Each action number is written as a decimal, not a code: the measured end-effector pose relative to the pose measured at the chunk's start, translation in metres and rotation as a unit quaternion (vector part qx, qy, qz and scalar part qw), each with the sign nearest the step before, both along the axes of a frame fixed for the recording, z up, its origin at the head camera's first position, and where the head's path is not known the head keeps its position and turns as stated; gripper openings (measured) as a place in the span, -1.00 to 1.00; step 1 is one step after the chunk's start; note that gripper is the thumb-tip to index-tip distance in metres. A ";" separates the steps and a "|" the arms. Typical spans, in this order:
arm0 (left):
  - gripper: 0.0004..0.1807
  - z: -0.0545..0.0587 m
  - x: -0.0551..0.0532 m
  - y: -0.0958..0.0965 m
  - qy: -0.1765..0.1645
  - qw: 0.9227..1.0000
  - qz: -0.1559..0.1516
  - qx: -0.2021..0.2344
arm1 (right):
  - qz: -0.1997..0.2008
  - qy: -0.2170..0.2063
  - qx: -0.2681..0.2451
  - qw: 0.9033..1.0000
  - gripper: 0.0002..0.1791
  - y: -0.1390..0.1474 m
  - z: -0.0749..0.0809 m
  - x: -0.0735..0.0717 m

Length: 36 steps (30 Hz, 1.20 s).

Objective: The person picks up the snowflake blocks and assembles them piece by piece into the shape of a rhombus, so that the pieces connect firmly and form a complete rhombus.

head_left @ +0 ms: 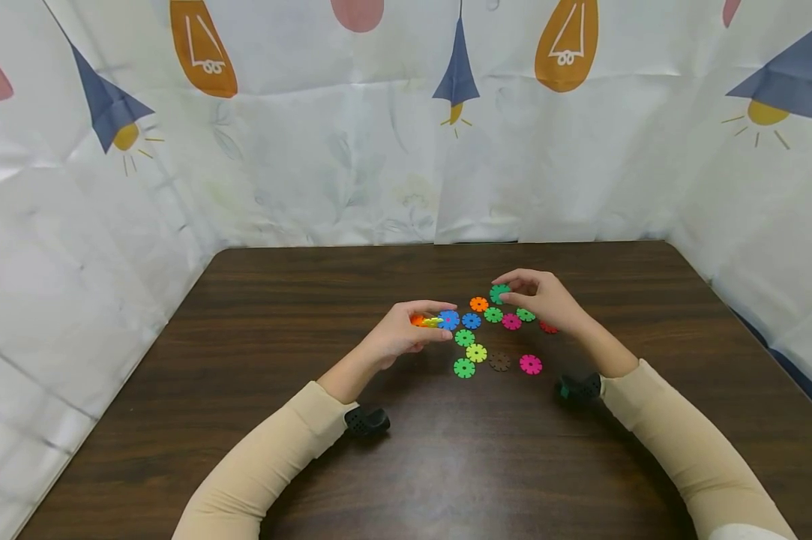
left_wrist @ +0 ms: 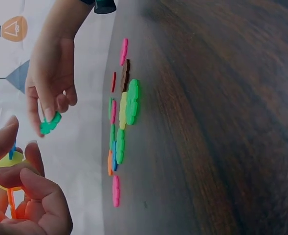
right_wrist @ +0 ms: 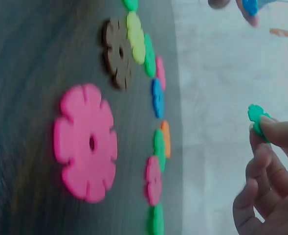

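Observation:
My left hand (head_left: pixel 397 330) grips a small joined chain of notched plastic discs: an orange disc (head_left: pixel 417 320), a yellow disc (left_wrist: pixel 15 163) and a blue disc (head_left: pixel 448 320) at the outer end. Thumb and fingers wrap the yellow and orange part, partly hiding it. To the right and farther back, my right hand (head_left: pixel 547 298) pinches a single green flower-shaped disc (head_left: pixel 498 293) between thumb and fingertips. In the right wrist view this green disc (right_wrist: pixel 256 115) is raised off the table. The two hands are apart, with loose discs between and below them.
Several loose discs lie flat on the dark wooden table (head_left: pixel 298 285), among them an orange disc (head_left: pixel 478 304), a yellow disc (head_left: pixel 476 352), a brown disc (head_left: pixel 499 361) and a pink disc (head_left: pixel 530 364). A red disc (head_left: pixel 549 328) lies partly under the right hand. Behind hangs a patterned white curtain (head_left: pixel 379 172).

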<state>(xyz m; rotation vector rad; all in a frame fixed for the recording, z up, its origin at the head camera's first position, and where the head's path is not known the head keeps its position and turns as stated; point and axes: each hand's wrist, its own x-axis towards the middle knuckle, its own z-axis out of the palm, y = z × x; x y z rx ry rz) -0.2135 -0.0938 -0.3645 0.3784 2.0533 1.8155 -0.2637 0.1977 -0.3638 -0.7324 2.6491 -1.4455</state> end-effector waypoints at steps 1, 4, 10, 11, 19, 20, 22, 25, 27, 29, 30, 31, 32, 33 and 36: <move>-0.47 0.000 0.000 0.000 0.005 1.000 0.000 0.002 | -0.001 0.003 -0.006 1.000 -0.68 -0.001 0.000 0.001; -0.48 0.001 0.001 0.002 0.022 1.000 0.001 0.007 | 0.000 0.003 -0.031 1.000 -0.68 -0.006 0.000 0.005; -0.53 0.000 0.003 0.004 0.083 0.996 0.025 -0.033 | 0.004 -0.029 -0.089 0.996 -0.67 -0.014 0.001 0.015; -0.54 0.000 0.004 0.005 0.096 0.994 0.028 -0.044 | 0.002 -0.034 -0.097 0.995 -0.66 -0.016 0.001 0.016; -0.57 -0.001 0.006 0.009 0.161 0.982 0.051 -0.091 | -0.007 -0.043 -0.134 0.990 -0.72 -0.025 0.001 0.027; -0.58 -0.001 0.006 0.009 0.164 0.980 0.054 -0.094 | -0.007 -0.042 -0.136 0.990 -0.73 -0.027 0.001 0.029; -0.59 -0.002 0.006 0.009 0.170 0.978 0.059 -0.103 | -0.008 -0.035 -0.134 0.990 -0.75 -0.029 0.000 0.032; -0.60 -0.003 0.008 0.010 0.173 0.977 0.062 -0.108 | -0.009 -0.021 -0.131 0.991 -0.77 -0.031 -0.001 0.037; -0.60 -0.003 0.008 0.010 0.174 0.977 0.060 -0.108 | -0.008 -0.016 -0.136 0.991 -0.79 -0.032 -0.003 0.040; -0.60 -0.003 0.009 0.011 0.175 0.977 0.058 -0.106 | 0.000 -0.016 -0.147 0.989 -0.79 -0.034 -0.004 0.042; -0.60 -0.004 0.009 0.011 0.176 0.977 0.056 -0.104 | 0.005 -0.017 -0.155 0.988 -0.80 -0.034 -0.004 0.042; -0.60 -0.004 0.009 0.011 0.178 0.977 0.054 -0.103 | 0.010 -0.016 -0.160 0.987 -0.80 -0.034 -0.005 0.043; -0.60 -0.005 0.009 0.011 0.179 0.977 0.053 -0.102 | 0.015 -0.016 -0.166 0.986 -0.80 -0.035 -0.005 0.043; -0.60 -0.005 0.009 0.011 0.180 0.977 0.052 -0.101 | 0.017 -0.015 -0.170 0.985 -0.80 -0.035 -0.006 0.044; -0.59 -0.005 0.010 0.011 0.186 0.977 0.047 -0.099 | 0.022 -0.009 -0.177 0.984 -0.82 -0.037 -0.006 0.045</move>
